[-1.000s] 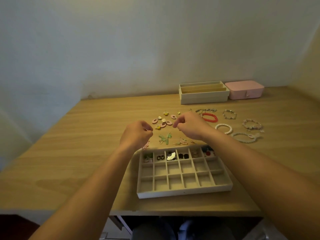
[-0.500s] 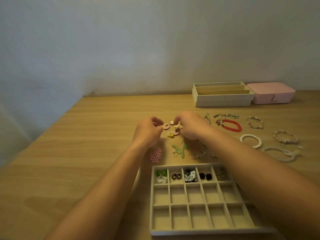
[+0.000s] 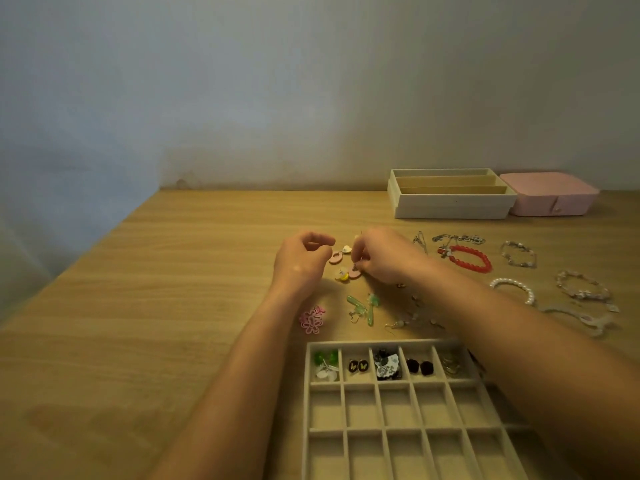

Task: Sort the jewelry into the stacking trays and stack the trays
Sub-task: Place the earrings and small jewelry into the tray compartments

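Note:
A beige grid tray (image 3: 377, 385) lies near me, and its far row holds green, black and black-and-white earrings plus gold hoops. Beyond it, loose pieces lie on the table: pink flower earrings (image 3: 311, 319), green drop earrings (image 3: 363, 308) and small pink and yellow studs (image 3: 343, 275). My right hand (image 3: 388, 259) pinches a pink earring (image 3: 354, 271) low over the table. My left hand (image 3: 299, 263) hovers beside it with curled fingers, next to a pink oval earring (image 3: 335, 258). I see nothing in the left hand.
A second beige tray with long slots (image 3: 450, 206) and a pink jewelry box (image 3: 550, 199) stand by the wall. A red bracelet (image 3: 474, 259), a pearl bracelet (image 3: 516, 289), several clear bead bracelets and chains lie at the right. The wooden table (image 3: 156, 289) extends left.
The view dropped and came closer, so the grid tray now sits at the bottom edge. Both hands moved forward to the pink and yellow studs, and my right hand closed on one.

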Tool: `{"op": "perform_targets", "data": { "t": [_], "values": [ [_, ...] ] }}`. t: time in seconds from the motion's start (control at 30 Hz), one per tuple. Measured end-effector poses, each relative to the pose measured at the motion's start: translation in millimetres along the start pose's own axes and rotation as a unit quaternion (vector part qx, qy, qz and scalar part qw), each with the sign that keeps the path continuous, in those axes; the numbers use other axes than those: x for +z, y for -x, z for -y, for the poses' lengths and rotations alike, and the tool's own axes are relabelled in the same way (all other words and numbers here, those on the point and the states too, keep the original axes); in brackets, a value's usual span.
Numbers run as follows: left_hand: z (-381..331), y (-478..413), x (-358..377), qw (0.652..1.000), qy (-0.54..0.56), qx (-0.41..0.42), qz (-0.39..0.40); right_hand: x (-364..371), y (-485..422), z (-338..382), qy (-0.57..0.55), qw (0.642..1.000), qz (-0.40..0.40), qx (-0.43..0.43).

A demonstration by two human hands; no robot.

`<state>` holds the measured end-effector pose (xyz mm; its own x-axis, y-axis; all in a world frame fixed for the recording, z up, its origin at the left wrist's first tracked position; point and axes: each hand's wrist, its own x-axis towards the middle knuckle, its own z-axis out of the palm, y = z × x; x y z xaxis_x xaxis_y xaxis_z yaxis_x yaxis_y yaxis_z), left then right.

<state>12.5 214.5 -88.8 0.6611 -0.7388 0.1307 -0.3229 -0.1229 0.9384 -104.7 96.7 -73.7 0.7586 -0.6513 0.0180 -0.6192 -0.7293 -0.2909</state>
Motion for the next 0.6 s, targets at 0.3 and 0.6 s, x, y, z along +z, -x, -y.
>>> {"op": "perform_targets", "data": {
  "t": [0.3,0.6],
  "values": [
    [2,15,-5,0.997,-0.014,0.062,0.047,-26,26,9,-0.240,0.970,-0.042,-0.006],
    [0,42,-9,0.973,0.177,0.058,0.139,-21,67,12,-0.535,0.843,0.032,0.058]
  ]
}}
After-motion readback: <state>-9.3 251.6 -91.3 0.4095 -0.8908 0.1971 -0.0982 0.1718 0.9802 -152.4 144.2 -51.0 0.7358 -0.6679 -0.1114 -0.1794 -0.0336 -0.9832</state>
